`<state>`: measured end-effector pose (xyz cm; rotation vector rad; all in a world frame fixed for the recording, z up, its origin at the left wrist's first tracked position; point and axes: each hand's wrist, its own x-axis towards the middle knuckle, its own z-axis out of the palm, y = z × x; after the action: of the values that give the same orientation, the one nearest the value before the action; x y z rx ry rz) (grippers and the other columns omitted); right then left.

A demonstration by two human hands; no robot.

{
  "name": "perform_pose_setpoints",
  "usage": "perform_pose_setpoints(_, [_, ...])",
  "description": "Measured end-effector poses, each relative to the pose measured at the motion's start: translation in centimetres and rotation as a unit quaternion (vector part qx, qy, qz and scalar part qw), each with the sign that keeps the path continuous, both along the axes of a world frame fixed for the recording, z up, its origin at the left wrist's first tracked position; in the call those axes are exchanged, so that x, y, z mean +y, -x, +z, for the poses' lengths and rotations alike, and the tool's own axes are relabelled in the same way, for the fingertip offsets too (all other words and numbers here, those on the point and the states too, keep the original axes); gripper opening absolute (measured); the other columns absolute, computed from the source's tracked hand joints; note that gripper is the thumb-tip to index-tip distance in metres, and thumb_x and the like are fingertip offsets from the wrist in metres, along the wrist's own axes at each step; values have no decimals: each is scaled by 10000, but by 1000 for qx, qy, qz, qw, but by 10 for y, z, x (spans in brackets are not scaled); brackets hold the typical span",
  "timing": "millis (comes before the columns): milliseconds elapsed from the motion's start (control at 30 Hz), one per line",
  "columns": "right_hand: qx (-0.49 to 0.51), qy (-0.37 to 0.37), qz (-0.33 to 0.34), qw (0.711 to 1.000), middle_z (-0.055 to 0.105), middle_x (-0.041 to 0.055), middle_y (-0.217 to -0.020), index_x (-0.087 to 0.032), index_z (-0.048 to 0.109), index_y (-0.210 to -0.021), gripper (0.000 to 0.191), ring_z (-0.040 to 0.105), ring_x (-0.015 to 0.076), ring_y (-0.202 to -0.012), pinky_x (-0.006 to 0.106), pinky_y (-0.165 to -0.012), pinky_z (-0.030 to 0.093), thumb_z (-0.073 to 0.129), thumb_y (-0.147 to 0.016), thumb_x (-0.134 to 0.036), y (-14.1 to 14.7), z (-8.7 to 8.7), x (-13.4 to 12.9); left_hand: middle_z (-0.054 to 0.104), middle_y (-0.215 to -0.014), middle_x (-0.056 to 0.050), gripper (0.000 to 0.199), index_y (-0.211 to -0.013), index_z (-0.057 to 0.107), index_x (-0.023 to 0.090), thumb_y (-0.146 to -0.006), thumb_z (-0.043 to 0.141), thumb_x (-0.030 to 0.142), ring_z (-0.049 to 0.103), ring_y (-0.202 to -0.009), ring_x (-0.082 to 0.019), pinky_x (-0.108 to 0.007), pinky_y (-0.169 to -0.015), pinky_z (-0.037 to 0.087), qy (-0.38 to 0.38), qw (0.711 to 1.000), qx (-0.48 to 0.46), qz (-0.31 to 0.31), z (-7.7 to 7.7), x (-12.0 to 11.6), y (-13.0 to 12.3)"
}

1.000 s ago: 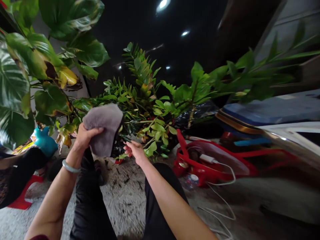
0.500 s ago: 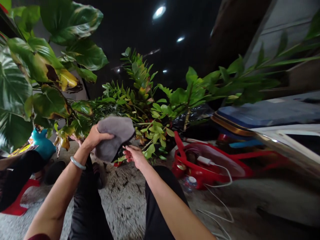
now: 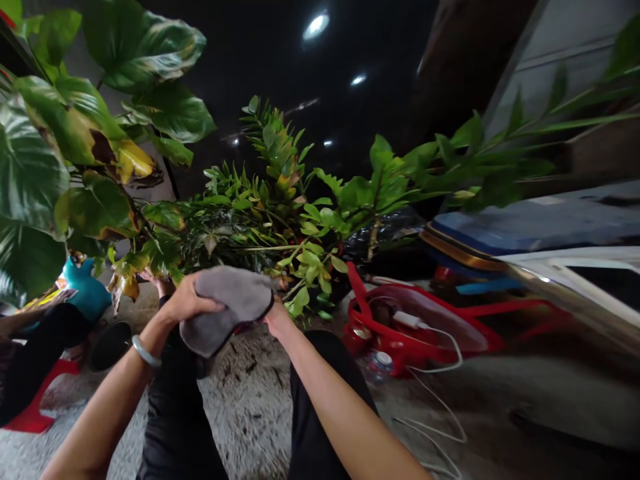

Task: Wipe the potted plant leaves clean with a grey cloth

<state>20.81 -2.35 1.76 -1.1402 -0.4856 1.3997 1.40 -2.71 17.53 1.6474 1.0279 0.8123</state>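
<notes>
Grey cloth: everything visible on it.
The grey cloth looks soft, with a dark border along its lower and right edges. It is held up, bent, above the floor, in front of the plants. The left hand grips its left side, thumb on the near face; the right hand is at its right edge, fingers hidden, grip unclear.

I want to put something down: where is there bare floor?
Rough grey floor shows between the black-trousered legs, though dark scraps litter its far end. Another patch lies between the left forearm and the red plastic stool. Crowded: around the red open-topped bag and clear bottle, and ahead, where the black-edged grey fabric piece is held before green leafy plants.
</notes>
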Motion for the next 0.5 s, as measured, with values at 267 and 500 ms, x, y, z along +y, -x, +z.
perform_pose_setpoints(267, [-2,-1,27,1000,687,7,-583,-149,714,-859,150,569,93,-402,163,-340,411,689,-789,-279,6,16,-10,773,-895,-64,532,-955,745,153,-471,906,306,722,-882,-277,-376,-824,590,-128,946,-121,273,15,31,0])
perform_pose_setpoints(500, [-17,5,9,1000,613,-24,-460,-155,686,-735,104,505,96,-335,164,-293,356,643,-779,-239,1,15,-10,778,-866,-60,458,-901,774,183,-470,917,236,715,-851,-301,-415,-829,585,-46,996,40,60,-16,-11,37])
